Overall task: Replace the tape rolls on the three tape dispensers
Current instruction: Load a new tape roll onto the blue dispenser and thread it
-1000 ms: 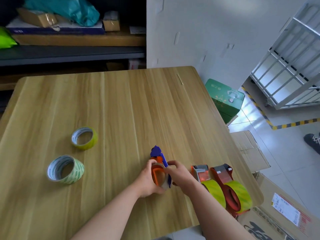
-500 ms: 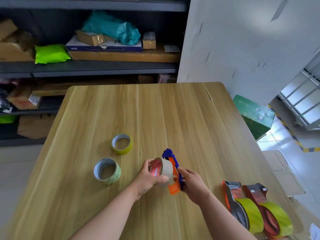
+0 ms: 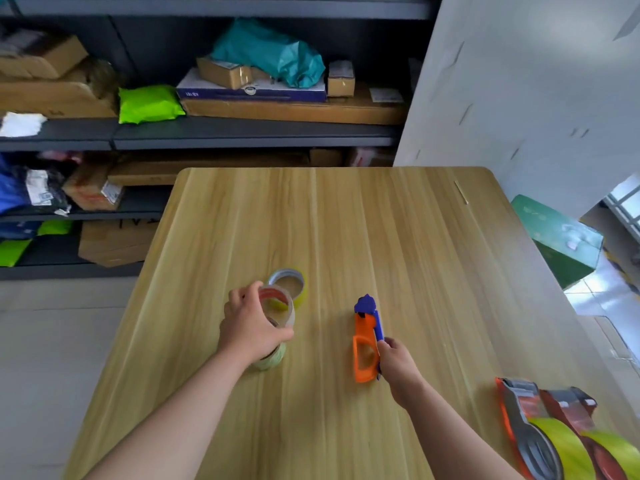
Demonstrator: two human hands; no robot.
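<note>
**Left hand holds a roll by the loose rolls, right hand holds the small dispenser**

The left hand (image 3: 251, 329) is clamped on a beige tape roll (image 3: 289, 311) with a red inner core, thumb and fingers curled round its rim. The roll sits tilted in the hand, directly above a pale green roll (image 3: 273, 360) lying flat on the counter (image 3: 346, 220). The hand hides most of the green roll, so whether the two rolls touch cannot be told. Just beyond them a yellow roll (image 3: 301, 292) lies flat on the wood, its open centre facing up.

To the right, well apart from the rolls, the right hand (image 3: 398, 362) grips the near end of the orange dispenser (image 3: 363, 355), fingers curled round its edge. The dispenser rests on the counter with its blue head pointing away from the person, and a rounded cut-out shows in its orange frame.

At the near right corner of the counter lie two red dispensers, the left one (image 3: 523, 420) just beside the right one (image 3: 568, 407). Each carries a yellow-green roll.

Behind the counter dark shelves (image 3: 242, 133) hold cardboard boxes, a teal bag (image 3: 273, 53) and a bright green bag (image 3: 149, 103). A green box (image 3: 557, 244) stands on the floor past the right edge.
</note>
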